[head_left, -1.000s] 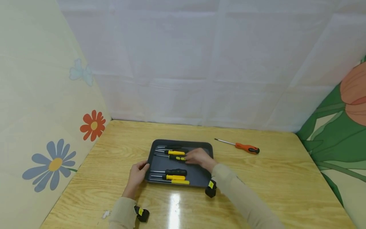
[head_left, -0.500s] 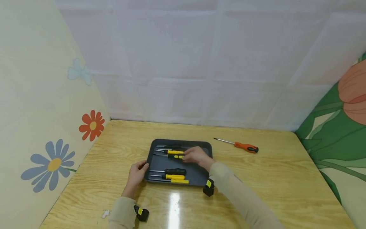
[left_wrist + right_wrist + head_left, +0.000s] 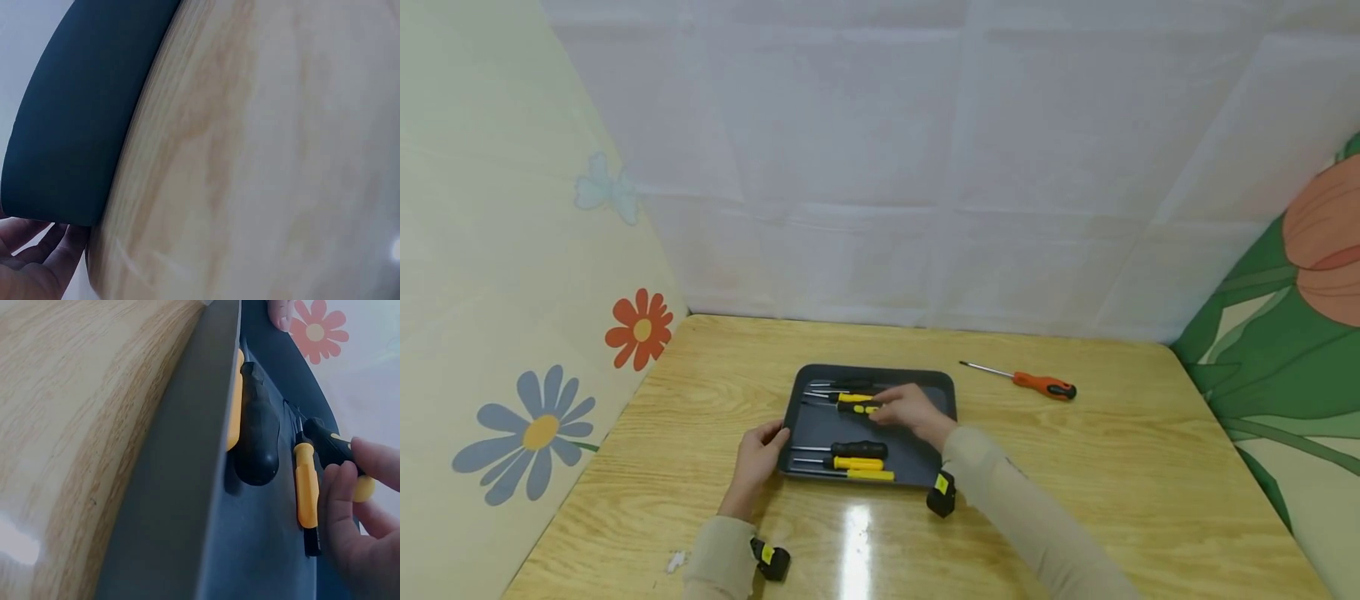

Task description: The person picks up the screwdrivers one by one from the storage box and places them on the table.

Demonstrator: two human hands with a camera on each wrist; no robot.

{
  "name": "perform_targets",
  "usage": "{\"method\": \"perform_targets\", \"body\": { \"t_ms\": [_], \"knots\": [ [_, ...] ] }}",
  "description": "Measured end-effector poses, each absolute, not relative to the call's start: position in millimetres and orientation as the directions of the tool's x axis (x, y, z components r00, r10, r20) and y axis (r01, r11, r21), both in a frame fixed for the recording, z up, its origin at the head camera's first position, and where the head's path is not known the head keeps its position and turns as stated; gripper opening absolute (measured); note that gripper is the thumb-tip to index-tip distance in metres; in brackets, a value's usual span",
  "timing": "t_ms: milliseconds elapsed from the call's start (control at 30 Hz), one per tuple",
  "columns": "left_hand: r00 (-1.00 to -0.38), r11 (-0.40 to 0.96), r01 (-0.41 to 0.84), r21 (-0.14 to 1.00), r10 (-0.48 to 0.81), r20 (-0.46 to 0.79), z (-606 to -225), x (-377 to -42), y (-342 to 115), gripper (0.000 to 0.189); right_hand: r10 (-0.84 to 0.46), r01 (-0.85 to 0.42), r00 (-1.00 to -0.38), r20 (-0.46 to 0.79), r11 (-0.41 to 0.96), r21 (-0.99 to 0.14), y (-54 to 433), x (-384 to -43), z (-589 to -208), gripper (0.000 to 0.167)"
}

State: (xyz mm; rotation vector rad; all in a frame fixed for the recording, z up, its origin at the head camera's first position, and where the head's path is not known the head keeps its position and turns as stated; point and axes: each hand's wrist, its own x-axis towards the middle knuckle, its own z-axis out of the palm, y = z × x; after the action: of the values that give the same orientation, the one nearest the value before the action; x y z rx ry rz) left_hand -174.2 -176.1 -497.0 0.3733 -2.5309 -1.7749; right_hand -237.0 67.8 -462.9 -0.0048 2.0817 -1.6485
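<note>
My left hand (image 3: 756,458) grips the left rim of a dark grey tray (image 3: 917,457), thumb on top. In the left wrist view its fingers (image 3: 59,256) show at the tray's corner. Over the back of the tray, my right hand (image 3: 910,408) pinches the handle of a black-and-yellow screwdriver (image 3: 328,442) between thumb and fingers. Behind it lie a yellow-handled screwdriver (image 3: 847,397) and a black-handled one (image 3: 850,385). Along the tray's front side are a black-handled screwdriver (image 3: 859,450), a yellow-and-black one (image 3: 859,463) and a yellow one (image 3: 871,476), shafts pointing left.
An orange-and-black screwdriver (image 3: 1037,383) lies on the wooden table (image 3: 1112,467), right of the tray. A white cloth (image 3: 865,167) hangs behind the table, with flower-printed cloths (image 3: 512,275) at the sides. A small white patch (image 3: 677,561) marks the table's front left.
My right hand has shifted slightly left over the tray, its fingers further along the black-and-yellow handle. The left hand keeps its grip on the rim.
</note>
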Motion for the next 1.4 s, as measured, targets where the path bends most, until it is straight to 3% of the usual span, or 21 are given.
{"method": "perform_targets", "body": {
  "t_ms": [233,833,1400],
  "knots": [
    [-0.971,0.331,-0.169,0.928,-0.215,-0.101,-497.4,-174.0,-176.2,0.027,-0.255,0.310,-0.890,-0.378,0.269,-0.912,64.7,-238.3,-463.2,0.040],
    [-0.968,0.330,-0.185,0.926,-0.222,-0.114,-498.3,-174.8,-176.4,0.028,-0.275,0.328,-0.898,-0.344,0.105,-0.939,56.1,-237.9,-464.5,0.036],
    [-0.971,0.350,-0.172,0.921,-0.219,-0.098,-497.8,-175.0,-176.4,0.026,-0.231,0.323,-0.915,-0.330,0.070,-0.944,55.9,-238.2,-472.9,0.036]
  ]
}}
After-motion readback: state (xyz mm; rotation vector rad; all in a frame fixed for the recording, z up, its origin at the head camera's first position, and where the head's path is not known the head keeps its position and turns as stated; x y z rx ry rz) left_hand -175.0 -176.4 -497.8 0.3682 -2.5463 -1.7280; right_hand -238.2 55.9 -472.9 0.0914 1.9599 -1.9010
